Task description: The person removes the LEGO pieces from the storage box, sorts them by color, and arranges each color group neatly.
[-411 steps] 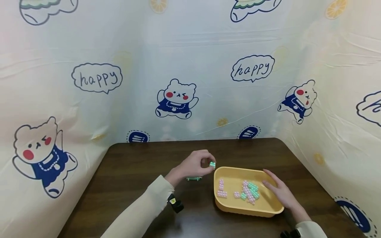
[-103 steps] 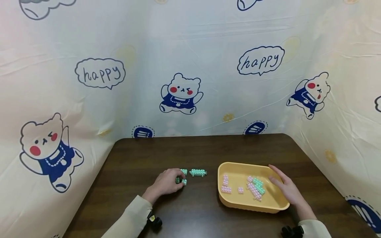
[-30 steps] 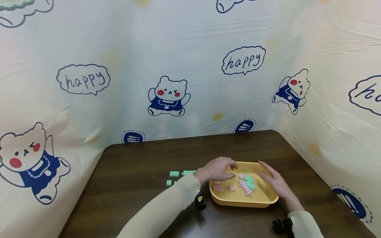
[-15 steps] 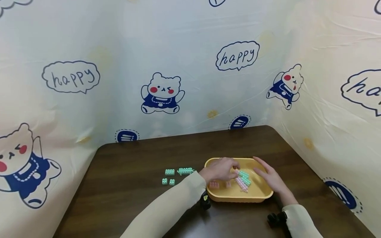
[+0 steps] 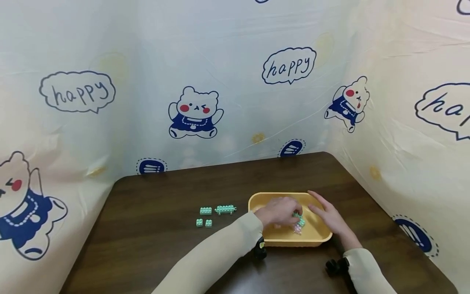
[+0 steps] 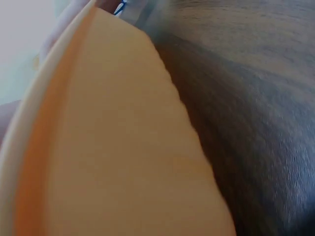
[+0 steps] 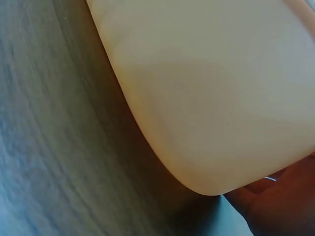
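Note:
My left hand [image 5: 280, 210] reaches into the yellow tray [image 5: 318, 230]. Its curled fingers and thumb close around green building bricks [image 5: 300, 221], partly covered by the fingertips. Pink bricks [image 5: 297, 229] lie just below the green ones. At the tray's right end, my right hand [image 5: 332, 219] holds the rim, thumb inside and fingers along the outside. Only the tray's outer wall [image 6: 123, 123] fills most of the left wrist view. In the right wrist view, part of the right hand [image 7: 285, 201] shows past the tray's corner.
Left of the tray, green pieces stand on the dark wooden table [image 5: 154, 241]: a long piece [image 5: 225, 209], a brick [image 5: 205, 210] and two small bricks [image 5: 199, 222]. A printed curtain [image 5: 235, 114] surrounds the table's far and side edges.
Several green bricks now stand in two rows left of the tray. My left hand has gone from there into the tray and down onto the green bricks. The right hand stays at the rim.

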`<state>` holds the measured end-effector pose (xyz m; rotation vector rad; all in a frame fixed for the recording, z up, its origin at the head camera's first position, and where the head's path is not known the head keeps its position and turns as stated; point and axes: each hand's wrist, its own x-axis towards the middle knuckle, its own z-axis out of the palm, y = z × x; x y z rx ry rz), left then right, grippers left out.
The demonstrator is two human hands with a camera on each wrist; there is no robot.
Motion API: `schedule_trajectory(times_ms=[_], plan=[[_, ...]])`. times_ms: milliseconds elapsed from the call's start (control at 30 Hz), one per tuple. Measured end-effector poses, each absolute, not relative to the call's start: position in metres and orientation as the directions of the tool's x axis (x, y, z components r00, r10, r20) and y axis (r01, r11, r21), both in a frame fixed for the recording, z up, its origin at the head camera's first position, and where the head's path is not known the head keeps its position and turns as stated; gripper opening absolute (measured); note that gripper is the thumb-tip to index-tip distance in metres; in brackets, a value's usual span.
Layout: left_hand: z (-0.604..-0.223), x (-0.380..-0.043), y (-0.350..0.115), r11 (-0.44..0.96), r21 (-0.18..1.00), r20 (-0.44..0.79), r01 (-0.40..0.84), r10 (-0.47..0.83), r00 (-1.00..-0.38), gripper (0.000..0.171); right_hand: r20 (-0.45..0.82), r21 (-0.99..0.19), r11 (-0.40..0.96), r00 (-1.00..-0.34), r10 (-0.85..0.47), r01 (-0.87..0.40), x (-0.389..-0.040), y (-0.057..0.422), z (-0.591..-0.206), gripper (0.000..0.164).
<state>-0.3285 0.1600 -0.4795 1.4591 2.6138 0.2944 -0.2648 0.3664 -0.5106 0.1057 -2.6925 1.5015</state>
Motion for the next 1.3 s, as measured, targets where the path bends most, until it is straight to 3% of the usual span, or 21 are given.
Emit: schedule_trajectory(times_ms=[300, 467, 833, 1300], plan=[[-0.486, -0.325, 0.166, 0.535, 0.132, -0.038, 0.834, 0.844, -0.535, 0.007, 0.097, -0.837, 0.539, -0.995, -0.022, -0.093, -0.264, 0.362, -0.511, 0.058], [-0.485, -0.322, 0.170, 0.583, 0.150, -0.071, 0.799, 0.812, -0.579, 0.005, 0.078, -0.841, 0.534, -0.997, -0.027, -0.081, -0.266, 0.365, -0.512, 0.058], [-0.480, -0.315, 0.178, 0.676, 0.169, -0.122, 0.717, 0.736, -0.666, 0.020, 0.089, -0.844, 0.528, -0.995, -0.040, -0.097, -0.265, 0.364, -0.512, 0.057], [-0.480, -0.318, 0.181, 0.656, 0.195, -0.148, 0.729, 0.755, -0.639, 0.008, 0.086, -0.848, 0.523, -0.996, -0.027, -0.088, -0.263, 0.361, -0.510, 0.057]])
